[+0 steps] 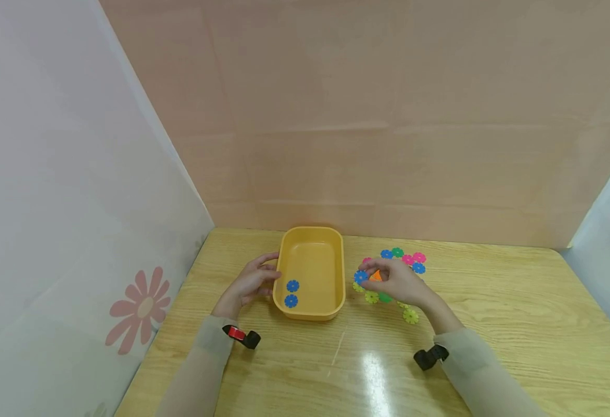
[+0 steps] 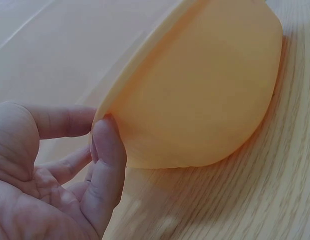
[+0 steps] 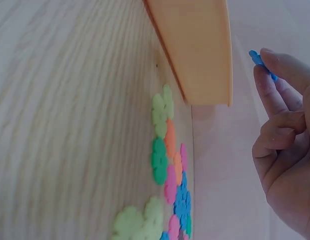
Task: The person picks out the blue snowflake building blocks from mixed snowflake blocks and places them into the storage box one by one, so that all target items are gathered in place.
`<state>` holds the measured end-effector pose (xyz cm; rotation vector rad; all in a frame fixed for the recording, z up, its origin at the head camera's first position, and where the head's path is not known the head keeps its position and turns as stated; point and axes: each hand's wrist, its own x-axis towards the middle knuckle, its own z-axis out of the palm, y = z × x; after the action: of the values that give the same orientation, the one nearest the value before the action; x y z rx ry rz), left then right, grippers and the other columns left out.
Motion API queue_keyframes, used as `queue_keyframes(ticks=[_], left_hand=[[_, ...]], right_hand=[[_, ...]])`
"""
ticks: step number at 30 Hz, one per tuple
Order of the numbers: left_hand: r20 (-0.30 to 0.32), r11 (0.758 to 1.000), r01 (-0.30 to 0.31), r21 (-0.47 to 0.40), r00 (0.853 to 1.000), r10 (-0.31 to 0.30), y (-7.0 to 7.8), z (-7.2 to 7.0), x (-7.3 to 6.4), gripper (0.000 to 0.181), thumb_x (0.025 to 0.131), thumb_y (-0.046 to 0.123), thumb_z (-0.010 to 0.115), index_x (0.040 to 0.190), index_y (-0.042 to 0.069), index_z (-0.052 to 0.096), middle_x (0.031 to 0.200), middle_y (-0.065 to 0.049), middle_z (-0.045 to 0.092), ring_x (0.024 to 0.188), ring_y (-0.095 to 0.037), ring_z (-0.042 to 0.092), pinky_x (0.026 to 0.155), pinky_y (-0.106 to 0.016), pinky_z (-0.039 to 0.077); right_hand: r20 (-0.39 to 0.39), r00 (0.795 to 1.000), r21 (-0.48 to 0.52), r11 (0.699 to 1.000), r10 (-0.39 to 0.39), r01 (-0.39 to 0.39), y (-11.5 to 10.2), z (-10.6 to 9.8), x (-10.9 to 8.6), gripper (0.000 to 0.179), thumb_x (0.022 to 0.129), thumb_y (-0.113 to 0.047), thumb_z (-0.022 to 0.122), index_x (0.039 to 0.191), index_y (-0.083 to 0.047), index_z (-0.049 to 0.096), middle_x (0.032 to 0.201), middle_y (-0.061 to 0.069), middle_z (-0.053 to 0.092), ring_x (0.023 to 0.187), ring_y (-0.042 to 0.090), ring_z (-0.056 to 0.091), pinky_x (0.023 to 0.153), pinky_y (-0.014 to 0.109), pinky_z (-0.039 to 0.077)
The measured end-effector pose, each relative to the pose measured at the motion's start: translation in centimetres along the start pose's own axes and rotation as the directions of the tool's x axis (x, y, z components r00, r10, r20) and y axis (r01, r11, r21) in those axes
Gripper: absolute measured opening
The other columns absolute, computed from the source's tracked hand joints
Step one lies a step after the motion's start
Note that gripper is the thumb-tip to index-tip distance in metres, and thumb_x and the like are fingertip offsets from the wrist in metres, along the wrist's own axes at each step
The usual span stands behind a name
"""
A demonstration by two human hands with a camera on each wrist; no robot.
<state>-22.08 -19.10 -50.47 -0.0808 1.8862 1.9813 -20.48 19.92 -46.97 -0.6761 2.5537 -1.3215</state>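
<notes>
A yellow plastic tub [image 1: 312,315] stands on the wooden table, with two blue flower-shaped discs [image 1: 291,293] lying near its front left corner. My left hand [image 1: 253,282] is at the tub's left side, and in the left wrist view its thumb and forefinger pinch the rim [image 2: 139,50]. Right of the tub, my right hand [image 1: 401,281] pinches another blue flower-shaped disc [image 3: 262,64] between thumb and fingertips, raised above the table. Beneath and around that hand lies a loose group of flower-shaped discs [image 1: 411,315] in yellow-green, pink, orange, green and blue, partly hidden by it.
A pinkish-brown covered wall [image 1: 388,145] rises behind the table [image 1: 518,313]. On the left stands a pale wall [image 1: 76,174] with a printed pink flower. Each wrist wears a strap with a small black camera [image 1: 252,339].
</notes>
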Motion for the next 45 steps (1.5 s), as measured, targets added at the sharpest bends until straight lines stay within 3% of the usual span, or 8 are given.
queue_keyframes(ticks=[10, 18, 23, 34, 40, 45], left_hand=[[0.005, 1.0, 0.002, 0.008, 1.0, -0.002, 0.2, 0.1, -0.2, 0.061, 0.098, 0.005, 0.066, 0.155, 0.015, 0.046, 0.129, -0.026, 0.059, 0.097, -0.027, 0.068, 0.063, -0.032, 0.06], [-0.003, 1.0, 0.007, 0.012, 1.0, -0.007, 0.2, 0.1, -0.2, 0.062, 0.097, 0.007, 0.067, 0.155, 0.014, 0.046, 0.127, -0.024, 0.06, 0.096, -0.025, 0.068, 0.064, -0.032, 0.06], [-0.012, 1.0, 0.01, 0.01, 1.0, -0.009, 0.3, 0.2, -0.3, 0.061, 0.097, 0.006, 0.067, 0.154, 0.015, 0.048, 0.125, -0.022, 0.061, 0.096, -0.025, 0.068, 0.063, -0.031, 0.059], [-0.017, 1.0, -0.001, 0.018, 1.0, 0.001, 0.4, 0.3, -0.3, 0.061, 0.098, 0.005, 0.066, 0.154, 0.015, 0.047, 0.118, -0.017, 0.062, 0.092, -0.023, 0.067, 0.061, -0.031, 0.059], [-0.019, 1.0, 0.006, 0.015, 1.0, -0.006, 0.3, 0.3, -0.1, 0.061, 0.097, 0.006, 0.067, 0.154, 0.016, 0.048, 0.118, -0.017, 0.062, 0.093, -0.024, 0.068, 0.063, -0.031, 0.059], [-0.013, 1.0, 0.016, 0.008, 1.0, -0.016, 0.4, 0.4, -0.2, 0.062, 0.097, 0.005, 0.067, 0.154, 0.016, 0.047, 0.119, -0.019, 0.061, 0.093, -0.024, 0.067, 0.062, -0.031, 0.059]], right_hand=[[-0.003, 0.999, -0.004, 0.999, -0.035, 0.035, -1.9, 0.6, 2.1, 0.036, 0.092, -0.031, 0.082, 0.124, -0.017, 0.072, 0.102, -0.003, 0.072, 0.058, 0.012, 0.035, 0.056, 0.028, 0.035], [0.009, 1.0, 0.039, 0.999, -0.014, 0.014, -3.3, 1.6, 4.0, 0.038, 0.092, -0.037, 0.081, 0.126, -0.022, 0.072, 0.105, -0.003, 0.071, 0.058, 0.014, 0.036, 0.055, 0.029, 0.035], [0.014, 1.0, 0.066, 0.998, -0.023, 0.022, -4.2, 2.1, 5.2, 0.034, 0.093, -0.032, 0.081, 0.124, -0.022, 0.072, 0.104, -0.002, 0.07, 0.059, 0.015, 0.035, 0.056, 0.029, 0.035], [0.014, 0.999, 0.091, 0.995, -0.046, 0.044, -5.3, 3.5, 8.1, 0.033, 0.092, -0.028, 0.082, 0.122, -0.017, 0.074, 0.101, -0.001, 0.071, 0.072, 0.02, 0.047, 0.065, 0.029, 0.039], [0.032, 0.998, 0.119, 0.992, -0.056, 0.052, -5.4, 4.6, 9.4, 0.033, 0.091, -0.023, 0.083, 0.121, -0.011, 0.074, 0.101, 0.001, 0.072, 0.094, 0.028, 0.062, 0.073, 0.029, 0.046], [0.06, 0.997, 0.126, 0.991, -0.046, 0.038, -5.4, 5.5, 10.2, 0.032, 0.091, -0.02, 0.083, 0.12, -0.01, 0.075, 0.101, 0.001, 0.073, 0.095, 0.026, 0.065, 0.073, 0.032, 0.049]])
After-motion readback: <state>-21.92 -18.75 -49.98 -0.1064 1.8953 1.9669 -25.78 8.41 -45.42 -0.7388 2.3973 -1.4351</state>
